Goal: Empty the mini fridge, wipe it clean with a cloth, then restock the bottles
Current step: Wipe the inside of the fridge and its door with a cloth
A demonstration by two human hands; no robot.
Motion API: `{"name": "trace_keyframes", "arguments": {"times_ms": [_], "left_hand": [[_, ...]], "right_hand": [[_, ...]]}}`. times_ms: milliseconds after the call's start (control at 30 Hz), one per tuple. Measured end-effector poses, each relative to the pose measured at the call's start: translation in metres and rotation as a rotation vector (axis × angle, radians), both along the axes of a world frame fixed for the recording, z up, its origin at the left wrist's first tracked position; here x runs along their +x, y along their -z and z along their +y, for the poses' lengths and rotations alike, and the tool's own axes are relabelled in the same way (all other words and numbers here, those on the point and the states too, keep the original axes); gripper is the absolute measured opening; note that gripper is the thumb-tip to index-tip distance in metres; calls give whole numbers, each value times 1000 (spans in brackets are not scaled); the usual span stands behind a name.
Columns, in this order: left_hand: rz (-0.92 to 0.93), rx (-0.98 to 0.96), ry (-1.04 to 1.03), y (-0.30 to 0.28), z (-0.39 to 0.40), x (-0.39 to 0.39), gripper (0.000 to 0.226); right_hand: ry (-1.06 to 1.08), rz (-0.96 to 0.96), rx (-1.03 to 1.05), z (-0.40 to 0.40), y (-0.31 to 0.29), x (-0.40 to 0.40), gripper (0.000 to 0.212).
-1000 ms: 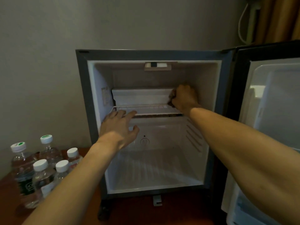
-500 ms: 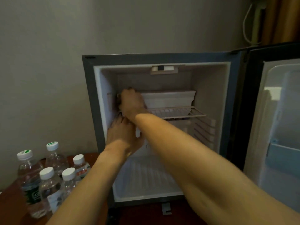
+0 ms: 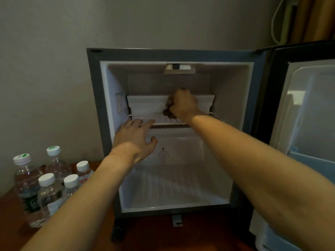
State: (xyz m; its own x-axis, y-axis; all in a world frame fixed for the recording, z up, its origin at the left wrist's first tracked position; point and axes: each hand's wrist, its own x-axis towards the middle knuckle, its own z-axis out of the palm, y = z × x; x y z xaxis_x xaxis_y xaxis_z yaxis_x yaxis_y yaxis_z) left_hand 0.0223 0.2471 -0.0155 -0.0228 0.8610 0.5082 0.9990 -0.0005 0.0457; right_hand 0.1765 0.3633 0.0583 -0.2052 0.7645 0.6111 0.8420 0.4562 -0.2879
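Since half a second ago your right hand has swept from the left end of the upper shelf back toward the middle-right, and your left hand has slid out from under your right forearm into plain sight. Your right hand now sits at about 12 o'clock in the view, fingers clenched around a dark brown cloth that bunches out at the hand's left side and presses against the white tray at the back of the shelf. The cloth touches the wire shelf just below it. Your left hand is released, fingers straight and spread, with the fingertips resting on the front edge of that shelf near its left end, at about 10 o'clock from the middle of the fridge opening. The fridge stands with nothing in its lower compartment but the ribbed white floor, and its door hangs wide at 3 o'clock. Five water bottles with white caps stand close together on the reddish-brown tabletop at 8 o'clock, just beside the fridge's left wall and outside it. Behind, at 1 o'clock, a white cord hangs down the wall next to a tan curtain.
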Motion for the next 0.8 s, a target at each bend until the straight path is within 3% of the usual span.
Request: {"name": "trace_keyframes", "arguments": {"times_ms": [167, 367, 600, 800], "left_hand": [[20, -9, -17, 0, -1, 0, 66], [12, 19, -3, 3, 0, 0, 65], [34, 54, -13, 7, 2, 1, 66], [-105, 49, 2, 1, 2, 4, 72]], "right_hand": [[83, 146, -77, 25, 5, 59, 6], [208, 35, -81, 20, -2, 64, 16], [74, -53, 94, -5, -1, -26, 23], [-123, -125, 105, -30, -8, -128, 26]]}}
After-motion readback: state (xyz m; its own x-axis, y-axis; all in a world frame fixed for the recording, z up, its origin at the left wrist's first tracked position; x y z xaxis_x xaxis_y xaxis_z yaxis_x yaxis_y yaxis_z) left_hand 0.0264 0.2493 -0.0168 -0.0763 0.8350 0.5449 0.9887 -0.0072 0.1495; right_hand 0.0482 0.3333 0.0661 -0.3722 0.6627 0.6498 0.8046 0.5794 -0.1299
